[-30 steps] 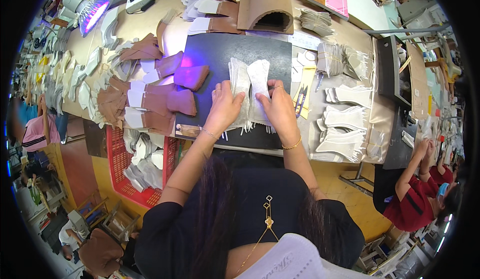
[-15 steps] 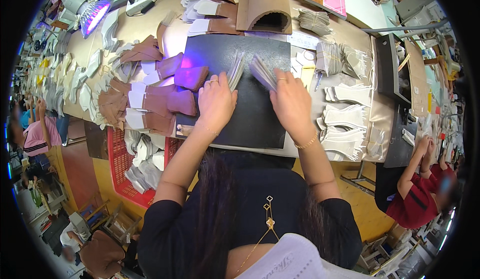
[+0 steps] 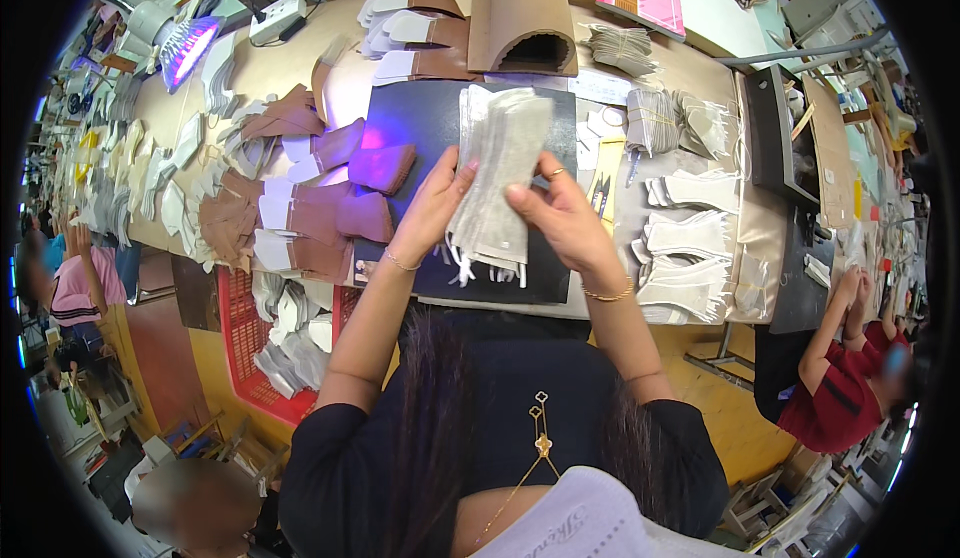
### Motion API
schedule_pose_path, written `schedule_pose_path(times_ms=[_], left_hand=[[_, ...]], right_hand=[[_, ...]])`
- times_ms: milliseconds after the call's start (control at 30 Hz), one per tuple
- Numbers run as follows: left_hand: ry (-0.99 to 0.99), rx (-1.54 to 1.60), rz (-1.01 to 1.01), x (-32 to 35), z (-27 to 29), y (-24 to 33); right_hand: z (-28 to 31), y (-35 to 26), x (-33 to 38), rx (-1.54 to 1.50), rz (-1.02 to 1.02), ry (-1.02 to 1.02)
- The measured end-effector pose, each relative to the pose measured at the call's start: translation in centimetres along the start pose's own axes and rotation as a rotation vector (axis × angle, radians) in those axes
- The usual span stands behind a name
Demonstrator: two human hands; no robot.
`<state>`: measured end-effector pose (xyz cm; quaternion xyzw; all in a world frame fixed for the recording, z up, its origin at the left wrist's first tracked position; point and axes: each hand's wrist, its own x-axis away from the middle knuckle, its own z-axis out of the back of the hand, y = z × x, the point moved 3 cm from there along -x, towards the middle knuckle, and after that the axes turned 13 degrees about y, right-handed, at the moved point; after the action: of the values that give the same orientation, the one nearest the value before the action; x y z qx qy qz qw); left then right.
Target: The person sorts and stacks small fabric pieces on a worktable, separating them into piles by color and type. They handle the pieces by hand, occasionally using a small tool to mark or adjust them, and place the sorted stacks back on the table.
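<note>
1. Black, flat, rectangular board [image 3: 425, 283]: beneath both hands, reaching beyond them on the far side.
2. Brown flared pieces with white ends [image 3: 318, 208]: left of the left hand, apart from it.
3. Pale grey-white, fringed, flared stacks [image 3: 690, 236]: right of the right hand, well apart.
4. Stack of thin, pale grey-white, elongated pieces [image 3: 502, 173], material uncertain: directly between the hands, over the board. Long axis runs away from the person, far end leaning slightly right; it crosses the line from hand to hand. Cannot tell whether its underside meets the board.
5. Right hand [image 3: 562, 220]: partly curled, grips the stack's right edge, thumb on the upper face. Neither hand is clearly nearer; both touch.
6. Left hand [image 3: 437, 190]: half curled along the stack's left edge, steadying it; finger grip behind hidden.
7. Narrow white tabs [image 3: 463, 270]: at the stack's near end, personward of both hands, ungripped.
</note>
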<state>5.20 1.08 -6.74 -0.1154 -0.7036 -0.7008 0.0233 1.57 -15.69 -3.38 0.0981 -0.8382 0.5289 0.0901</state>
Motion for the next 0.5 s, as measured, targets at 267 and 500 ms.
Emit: schedule_pose_path(times_ms=[267, 500], left_hand=[[-0.193, -0.195, 0.080, 0.3, -1.4, 1.9], [-0.088, -1.249, -0.682, 0.0, -2.9, 5.1]], right_hand=[[2.0, 2.7, -0.6, 0.470, 0.215, 0.222], [5.6, -2.5, 0.9, 0.741, 0.529, 0.483]])
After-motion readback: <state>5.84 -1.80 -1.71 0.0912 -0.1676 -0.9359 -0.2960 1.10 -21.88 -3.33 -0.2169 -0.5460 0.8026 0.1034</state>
